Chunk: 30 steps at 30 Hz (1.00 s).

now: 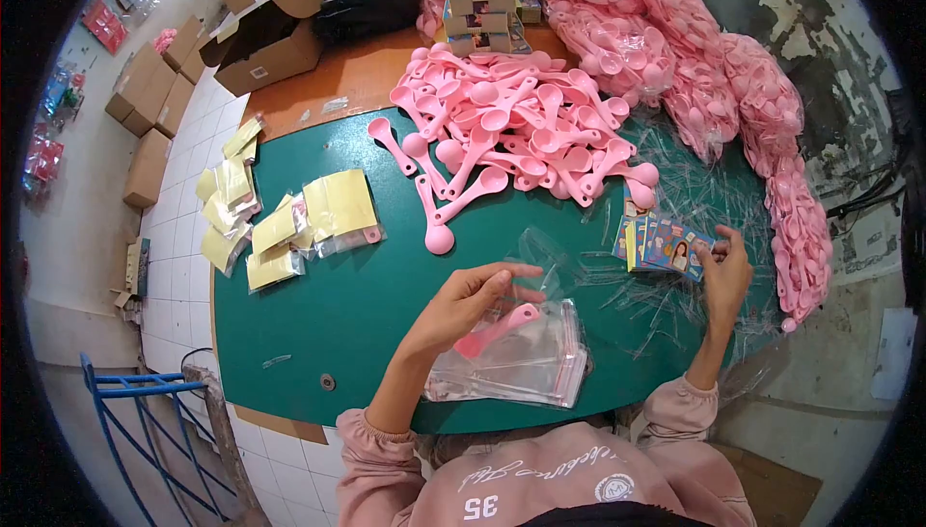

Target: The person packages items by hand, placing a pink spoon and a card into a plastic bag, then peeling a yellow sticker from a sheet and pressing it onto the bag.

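Pink spoon (499,328) sits in the left hand (463,307), pinched with a clear sleeve (540,257) over the bag stack (521,365): light, stiff plastic, best gripped mid-handle, while the film looks slippery. Right hand (725,276) fingers the printed cards (666,243) on the surface (338,315).

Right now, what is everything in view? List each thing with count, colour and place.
Loose spoons: large heap, pink, table's far middle.
Bagged spoons: many packs, pink, far right edge.
Held spoon: one, pink, in left hand.
Clear sleeves: stack, transparent, near edge.
Printed cards: small fanned stack, multicoloured, at right hand.
Packed yellow-backed packets: about ten, table's left.
Card bundles: several, far edge.
Cardboard boxes: several, brown, floor left.
Table: one, green top.
Left hand: holding spoon.
Right hand: on cards.
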Available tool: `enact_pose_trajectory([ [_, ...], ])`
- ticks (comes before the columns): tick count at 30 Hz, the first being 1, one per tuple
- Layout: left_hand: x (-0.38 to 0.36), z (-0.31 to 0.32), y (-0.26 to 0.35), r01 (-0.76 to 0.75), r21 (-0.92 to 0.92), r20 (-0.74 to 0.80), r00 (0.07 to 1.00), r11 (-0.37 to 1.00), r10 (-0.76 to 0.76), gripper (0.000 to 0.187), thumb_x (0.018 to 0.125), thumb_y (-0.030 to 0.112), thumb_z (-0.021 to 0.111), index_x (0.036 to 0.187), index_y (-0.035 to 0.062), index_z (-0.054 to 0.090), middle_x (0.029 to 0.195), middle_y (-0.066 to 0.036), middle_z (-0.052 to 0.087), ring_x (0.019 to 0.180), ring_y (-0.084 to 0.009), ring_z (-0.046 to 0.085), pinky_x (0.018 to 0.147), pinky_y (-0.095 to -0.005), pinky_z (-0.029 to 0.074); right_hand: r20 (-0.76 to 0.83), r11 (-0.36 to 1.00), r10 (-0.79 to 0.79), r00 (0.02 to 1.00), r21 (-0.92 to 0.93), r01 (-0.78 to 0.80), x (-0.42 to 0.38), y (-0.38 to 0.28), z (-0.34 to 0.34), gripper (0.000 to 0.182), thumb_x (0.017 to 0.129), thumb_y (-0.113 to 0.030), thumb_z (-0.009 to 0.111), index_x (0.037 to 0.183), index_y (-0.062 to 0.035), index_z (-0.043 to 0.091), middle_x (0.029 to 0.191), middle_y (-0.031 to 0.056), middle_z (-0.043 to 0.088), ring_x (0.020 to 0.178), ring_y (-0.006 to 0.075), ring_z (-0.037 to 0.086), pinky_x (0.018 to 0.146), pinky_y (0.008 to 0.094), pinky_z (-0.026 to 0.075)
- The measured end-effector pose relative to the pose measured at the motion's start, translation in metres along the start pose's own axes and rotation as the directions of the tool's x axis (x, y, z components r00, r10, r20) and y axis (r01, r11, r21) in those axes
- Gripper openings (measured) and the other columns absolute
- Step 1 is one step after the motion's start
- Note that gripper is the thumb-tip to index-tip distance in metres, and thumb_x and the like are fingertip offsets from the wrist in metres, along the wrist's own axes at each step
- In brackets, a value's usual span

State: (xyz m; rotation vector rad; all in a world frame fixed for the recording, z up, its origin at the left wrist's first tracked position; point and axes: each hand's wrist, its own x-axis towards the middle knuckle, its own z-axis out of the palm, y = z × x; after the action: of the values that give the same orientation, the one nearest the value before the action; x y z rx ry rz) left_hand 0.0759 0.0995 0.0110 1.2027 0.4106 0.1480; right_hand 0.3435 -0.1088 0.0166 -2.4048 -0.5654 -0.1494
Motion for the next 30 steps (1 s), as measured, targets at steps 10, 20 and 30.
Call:
enact_pose_trajectory([
  [10, 0.002, 0.003, -0.007, 0.061, 0.026, 0.186, 0.980, 0.998, -0.065, 0.037, 0.096, 0.028, 0.037, 0.117, 0.0022, 0.053, 0.095, -0.006, 0.064, 0.077, -0.0044, 0.052, 0.066, -0.0188, 0.042, 0.390, 0.845, -0.185, 0.902, 0.531, -0.057, -0.037, -0.105, -0.021, 0.009, 0.081, -0.003, 0.058, 0.089, 0.0014, 0.058, 0.074, 0.0047, 0.062, 0.064, 0.0070, 0.055, 0.055, 0.0220, 0.044],
  [20, 0.000, 0.006, -0.007, 0.040, 0.126, 0.115, 0.992, 0.991, -0.055, 0.035, 0.094, 0.028, 0.043, 0.110, 0.0001, 0.057, 0.080, 0.002, 0.059, 0.061, -0.0029, 0.040, 0.053, -0.0192, 0.035, 0.423, 0.814, -0.498, 0.757, 0.529, 0.240, -0.040, -0.111, -0.018, 0.009, 0.077, -0.001, 0.059, 0.086, 0.0016, 0.060, 0.074, 0.0092, 0.062, 0.064, 0.0147, 0.060, 0.059, 0.0256, 0.046],
  [30, 0.001, 0.011, -0.017, -0.102, 0.298, 0.257, 0.966, 0.949, 0.023, 0.034, 0.093, 0.021, 0.046, 0.119, 0.0002, 0.052, 0.086, -0.002, 0.061, 0.076, -0.0069, 0.051, 0.070, -0.0245, 0.045, 0.651, 0.743, -0.668, 0.360, 0.569, 0.351, -0.043, -0.113, -0.001, 0.018, 0.077, -0.008, 0.061, 0.094, -0.0009, 0.061, 0.075, 0.0118, 0.059, 0.063, 0.0206, 0.057, 0.059, 0.0281, 0.046],
])
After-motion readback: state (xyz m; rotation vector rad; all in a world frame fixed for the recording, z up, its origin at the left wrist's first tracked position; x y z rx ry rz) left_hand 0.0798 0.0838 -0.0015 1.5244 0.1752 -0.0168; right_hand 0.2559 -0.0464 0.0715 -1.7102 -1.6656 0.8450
